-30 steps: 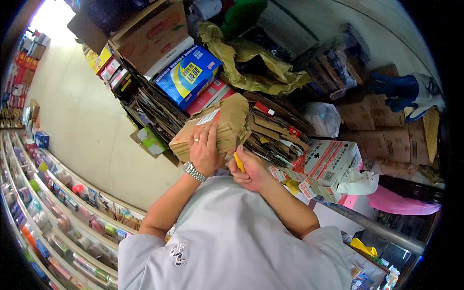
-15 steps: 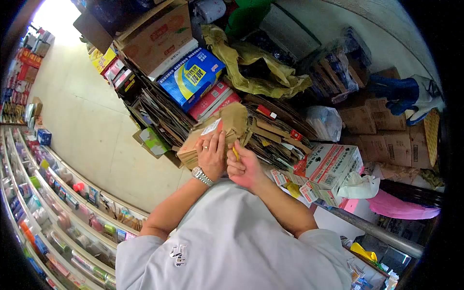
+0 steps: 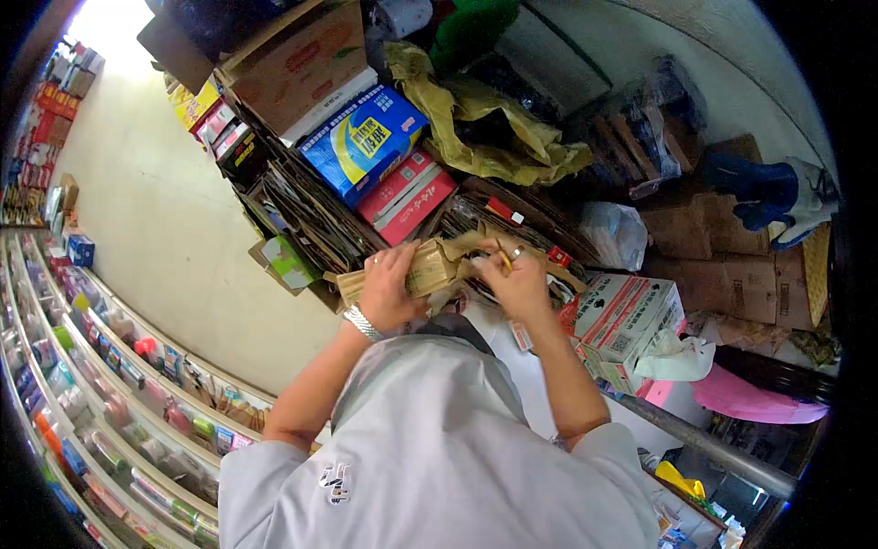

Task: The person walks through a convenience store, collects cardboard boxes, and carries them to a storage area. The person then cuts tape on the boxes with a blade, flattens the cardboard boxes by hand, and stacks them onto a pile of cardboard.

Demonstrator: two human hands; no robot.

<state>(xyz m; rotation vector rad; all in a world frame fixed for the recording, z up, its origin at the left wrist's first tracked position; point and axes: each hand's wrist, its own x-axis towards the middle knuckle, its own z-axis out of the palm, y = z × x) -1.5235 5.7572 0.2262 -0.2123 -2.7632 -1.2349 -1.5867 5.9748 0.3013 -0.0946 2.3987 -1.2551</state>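
My left hand (image 3: 389,288), with a metal watch at the wrist, is closed over the left part of a brown cardboard box (image 3: 428,272). The box is tilted, and its narrow side with tape faces up. At its right end, a torn or loose flap (image 3: 462,245) sticks out. My right hand (image 3: 519,285) is beside that flap, its fingers closed around a small yellow cutter (image 3: 506,262) with a thin tip pointing away from me. Whether the right fingers also touch the flap is hard to tell.
Flattened cardboard (image 3: 311,215) is packed upright ahead, beside a blue carton (image 3: 364,146) and a red box (image 3: 407,197). A white-and-red carton (image 3: 622,316) stands at right, above a metal rail (image 3: 713,448). Shelves of goods (image 3: 137,393) line the left; blue-grey gloves (image 3: 773,192) hang far right.
The box has turned and dropped toward me, showing its narrow side and uncovering the red box. My right hand has moved right with the cutter; my left hand has shifted its hold on the box.
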